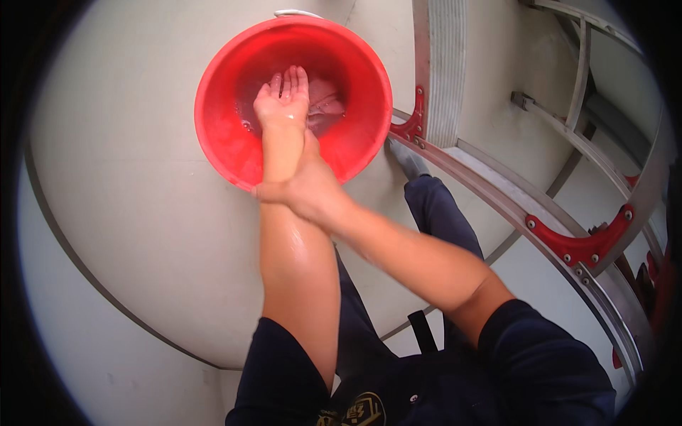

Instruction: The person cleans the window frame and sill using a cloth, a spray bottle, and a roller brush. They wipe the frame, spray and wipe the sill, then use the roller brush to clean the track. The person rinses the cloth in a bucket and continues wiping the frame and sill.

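A red plastic bucket point(221, 154) stands on the floor before me, with water point(319, 128) in its bottom. In that water lies what looks like a pinkish cloth point(326, 98). Over the bucket's mouth, my left hand point(285, 101) is held palm up and wet, its fingers extended and holding nothing. My right hand point(306, 183) wraps around my left forearm point(295, 255) below the wrist, thumb on the left side. The forearm's skin shines with moisture. Part of the right hand's fingers is hidden behind the forearm.
An aluminium stepladder point(447, 74) with red brackets point(581, 239) rises close on the right, beside the bucket. My shod foot point(409, 160) is near the ladder's rail. A white wall point(106, 330) meets the pale floor point(133, 160) at the left. The bucket's pale handle point(298, 13) shows at its far rim.
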{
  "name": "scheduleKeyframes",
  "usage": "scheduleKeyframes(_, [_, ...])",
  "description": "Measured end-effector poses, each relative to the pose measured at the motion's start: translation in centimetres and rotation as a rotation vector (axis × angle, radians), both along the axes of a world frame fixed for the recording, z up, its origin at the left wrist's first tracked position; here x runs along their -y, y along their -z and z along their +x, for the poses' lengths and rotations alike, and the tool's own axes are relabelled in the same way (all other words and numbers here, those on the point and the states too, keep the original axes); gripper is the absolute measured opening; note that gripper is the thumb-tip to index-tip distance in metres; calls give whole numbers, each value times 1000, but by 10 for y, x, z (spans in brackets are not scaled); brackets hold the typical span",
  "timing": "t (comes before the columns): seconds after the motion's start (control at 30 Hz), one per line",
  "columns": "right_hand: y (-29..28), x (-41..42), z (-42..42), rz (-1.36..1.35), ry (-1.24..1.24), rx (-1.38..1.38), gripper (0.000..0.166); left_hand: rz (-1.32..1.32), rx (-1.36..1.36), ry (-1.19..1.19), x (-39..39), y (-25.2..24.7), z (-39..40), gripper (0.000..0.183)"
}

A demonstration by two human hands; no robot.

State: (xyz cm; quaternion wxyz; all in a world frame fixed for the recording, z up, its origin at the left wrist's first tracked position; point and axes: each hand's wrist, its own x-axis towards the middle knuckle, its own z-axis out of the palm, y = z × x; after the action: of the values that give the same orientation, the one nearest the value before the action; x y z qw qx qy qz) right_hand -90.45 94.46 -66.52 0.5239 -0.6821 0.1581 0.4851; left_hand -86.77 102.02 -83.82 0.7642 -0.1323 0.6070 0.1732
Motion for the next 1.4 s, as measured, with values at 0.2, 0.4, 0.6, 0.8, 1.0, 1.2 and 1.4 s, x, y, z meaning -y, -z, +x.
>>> scheduleKeyframes(0.2, [84, -52, 35, -253, -533, 100, 79, 365, -126, -47, -21, 17, -48, 34])
scheduleKeyframes(0.4, [220, -35, 95, -537, -845, 240, 33, 267, -123, 619, -29, -15, -37, 43])
scheduleKeyframes(0.6, [206, -15, 65, 561, 658, -974, 19, 164, -179, 545, -46, 41, -59, 36])
scheduleKeyframes(0.8, [-19, -19, -19, 628, -225, 363, 14, 146, -82, 492, -28, 1, -46, 34])
scheduleKeyframes(1.0, [124, -29, 16, 150, -185, 1038, 20, 559, -411, 863, -44, 72, -33, 31])
scheduleKeyframes(1.2, [208, -27, 84, -250, 432, -233, 39, 153, -200, 278, -18, 37, -39, 23])
scheduleKeyframes(1.4, [241, 0, 99, -118, -589, 235, 42, 292, 524, 115, 38, -179, -70, 38])
